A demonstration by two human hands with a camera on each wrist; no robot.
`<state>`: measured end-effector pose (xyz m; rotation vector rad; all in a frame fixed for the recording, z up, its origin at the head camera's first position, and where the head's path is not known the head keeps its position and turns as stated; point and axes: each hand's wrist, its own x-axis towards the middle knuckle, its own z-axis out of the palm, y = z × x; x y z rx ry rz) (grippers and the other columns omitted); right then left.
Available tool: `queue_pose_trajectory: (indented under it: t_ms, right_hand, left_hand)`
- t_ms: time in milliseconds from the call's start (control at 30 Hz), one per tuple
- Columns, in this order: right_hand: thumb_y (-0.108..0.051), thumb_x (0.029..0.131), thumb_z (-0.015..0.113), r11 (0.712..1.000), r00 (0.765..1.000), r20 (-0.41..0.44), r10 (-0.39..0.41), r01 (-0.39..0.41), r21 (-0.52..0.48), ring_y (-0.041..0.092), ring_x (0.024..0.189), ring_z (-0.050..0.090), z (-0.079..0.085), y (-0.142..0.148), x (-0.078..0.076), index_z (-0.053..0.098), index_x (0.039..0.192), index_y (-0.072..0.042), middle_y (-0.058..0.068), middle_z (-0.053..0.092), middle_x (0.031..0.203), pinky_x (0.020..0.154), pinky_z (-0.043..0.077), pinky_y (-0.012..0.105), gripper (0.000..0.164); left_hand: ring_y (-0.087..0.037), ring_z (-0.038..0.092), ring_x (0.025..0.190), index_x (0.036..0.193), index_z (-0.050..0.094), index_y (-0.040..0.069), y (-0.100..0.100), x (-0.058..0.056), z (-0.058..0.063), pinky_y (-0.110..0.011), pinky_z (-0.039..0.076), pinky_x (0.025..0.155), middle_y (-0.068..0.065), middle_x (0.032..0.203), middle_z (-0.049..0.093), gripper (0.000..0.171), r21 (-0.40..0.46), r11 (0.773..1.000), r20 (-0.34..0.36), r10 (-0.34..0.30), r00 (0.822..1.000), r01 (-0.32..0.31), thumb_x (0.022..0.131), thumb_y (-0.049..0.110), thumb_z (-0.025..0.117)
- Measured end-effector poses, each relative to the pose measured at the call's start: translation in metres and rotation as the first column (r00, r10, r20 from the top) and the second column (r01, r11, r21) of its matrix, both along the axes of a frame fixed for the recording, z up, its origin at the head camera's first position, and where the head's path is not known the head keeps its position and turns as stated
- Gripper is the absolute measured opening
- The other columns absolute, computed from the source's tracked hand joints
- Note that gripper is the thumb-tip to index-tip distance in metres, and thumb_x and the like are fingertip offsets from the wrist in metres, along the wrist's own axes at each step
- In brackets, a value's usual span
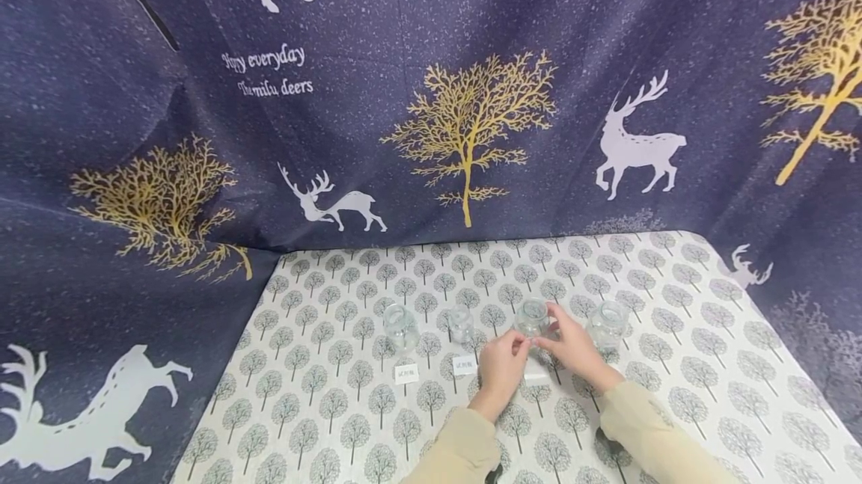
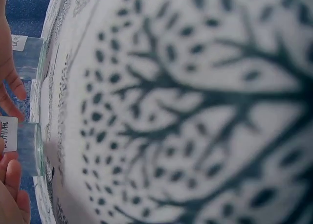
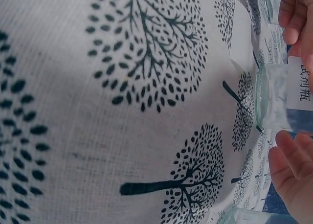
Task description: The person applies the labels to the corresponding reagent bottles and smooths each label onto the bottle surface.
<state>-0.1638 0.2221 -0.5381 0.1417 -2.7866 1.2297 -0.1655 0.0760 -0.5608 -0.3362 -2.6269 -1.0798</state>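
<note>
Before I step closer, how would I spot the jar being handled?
Start at the tree-patterned tablecloth. Of the four clear glass jars on it, take the second jar from the right, with a white label at its side. Only this one sits between the person's left hand and right hand.

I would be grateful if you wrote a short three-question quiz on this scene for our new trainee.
1. How many glass jars appear in the head view? A) two B) four C) seven
2. Which animal is printed among the golden trees on the backdrop?
3. True or false: the left hand and the right hand are both at the same jar.

Key:
1. B, four.
2. Deer.
3. True: both are at the third jar from the left, which bears a white label.
</note>
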Motion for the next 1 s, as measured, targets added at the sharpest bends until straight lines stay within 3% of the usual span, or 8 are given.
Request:
queue_pose_trajectory:
  t_ms: [100, 233, 333, 433, 633, 767, 900, 1000]
  right_hand:
    - [-0.021, 0.075, 0.068, 1.0, 1.0, 0.004, 0.004, -0.004, 0.006, 0.033, 0.096, 0.056, -0.001, 0.001, 0.0, 0.031, 0.13, -0.005, 0.024, 0.048, 0.121, 0.071, 0.051, 0.04, 0.069]
    - [-0.022, 0.075, 0.068, 1.0, 1.0, 0.004, 0.005, -0.005, 0.022, 0.033, 0.096, 0.056, -0.001, 0.002, -0.001, 0.031, 0.129, -0.004, 0.025, 0.049, 0.12, 0.072, 0.051, 0.041, 0.069]
    - [-0.022, 0.075, 0.068, 1.0, 1.0, 0.012, 0.004, -0.005, 0.024, 0.032, 0.096, 0.057, -0.001, 0.003, -0.001, 0.031, 0.129, -0.005, 0.024, 0.051, 0.118, 0.073, 0.051, 0.041, 0.068]
    - [-0.023, 0.076, 0.067, 1.0, 0.999, 0.031, 0.021, -0.021, 0.011, 0.033, 0.097, 0.057, 0.0, 0.004, -0.001, 0.03, 0.129, -0.005, 0.023, 0.051, 0.118, 0.075, 0.051, 0.042, 0.067]
    - [-0.025, 0.079, 0.063, 0.998, 0.998, 0.021, 0.067, -0.068, 0.015, 0.032, 0.095, 0.059, 0.0, 0.008, -0.001, 0.032, 0.129, -0.008, 0.024, 0.052, 0.118, 0.076, 0.051, 0.041, 0.061]
    - [-0.022, 0.08, 0.062, 0.994, 0.994, 0.0, 0.107, -0.107, 0.018, 0.03, 0.094, 0.06, -0.001, 0.011, -0.001, 0.032, 0.129, -0.011, 0.022, 0.052, 0.12, 0.075, 0.052, 0.038, 0.058]
    - [-0.017, 0.082, 0.06, 0.992, 0.992, 0.009, 0.124, -0.124, 0.022, 0.03, 0.094, 0.061, -0.001, 0.014, -0.001, 0.032, 0.13, -0.011, 0.021, 0.05, 0.124, 0.076, 0.051, 0.039, 0.055]
    - [-0.014, 0.083, 0.058, 0.991, 0.991, 0.014, 0.134, -0.134, 0.028, 0.03, 0.093, 0.061, -0.001, 0.016, -0.001, 0.033, 0.13, -0.011, 0.021, 0.049, 0.125, 0.078, 0.051, 0.041, 0.054]
  left_hand:
    - [-0.001, 0.058, 0.063, 0.091, 0.063, 0.019, -0.002, 0.001, -0.001, -0.012, 0.045, 0.057, 0.007, 0.078, 0.067, 0.018, 0.035, 0.999, 0.058, -0.007, 0.998, 0.005, 0.077, 0.03, 0.065]
    - [-0.013, 0.061, 0.089, 0.116, 0.053, 0.016, -0.006, -0.003, 0.002, -0.027, 0.051, 0.076, 0.0, 0.106, 0.064, 0.045, 0.03, 0.999, 0.108, -0.034, 0.994, 0.031, 0.077, 0.037, 0.063]
    - [-0.018, 0.052, 0.112, 0.132, 0.038, 0.021, -0.009, -0.011, 0.004, -0.036, 0.044, 0.092, -0.001, 0.127, 0.051, 0.062, -0.025, 0.992, 0.107, -0.122, 0.987, 0.126, 0.078, 0.042, 0.06]
    - [-0.018, 0.046, 0.12, 0.136, 0.03, 0.024, -0.013, -0.019, 0.007, -0.035, 0.039, 0.098, -0.001, 0.134, 0.044, 0.068, -0.091, 0.968, 0.111, -0.223, 0.969, 0.233, 0.078, 0.044, 0.058]
    - [-0.017, 0.054, 0.11, 0.132, 0.039, 0.015, -0.016, -0.029, 0.012, -0.028, 0.043, 0.093, -0.003, 0.124, 0.054, 0.065, -0.18, 0.937, 0.07, -0.29, 0.955, 0.298, 0.077, 0.043, 0.059]
    - [-0.009, 0.063, 0.083, 0.13, 0.041, 0.017, -0.019, -0.034, 0.015, -0.021, 0.048, 0.081, -0.002, 0.103, 0.065, 0.062, -0.215, 0.923, 0.086, -0.307, 0.948, 0.319, 0.077, 0.044, 0.058]
    - [0.0, 0.049, 0.052, 0.13, 0.042, 0.02, -0.024, -0.04, 0.018, -0.012, 0.044, 0.058, 0.002, 0.071, 0.064, 0.06, -0.263, 0.892, 0.104, -0.352, 0.93, 0.367, 0.077, 0.044, 0.056]
    - [0.001, 0.041, 0.045, 0.129, 0.042, 0.019, -0.028, -0.045, 0.019, -0.01, 0.037, 0.048, 0.005, 0.059, 0.057, 0.058, -0.32, 0.859, 0.082, -0.396, 0.915, 0.4, 0.078, 0.044, 0.054]
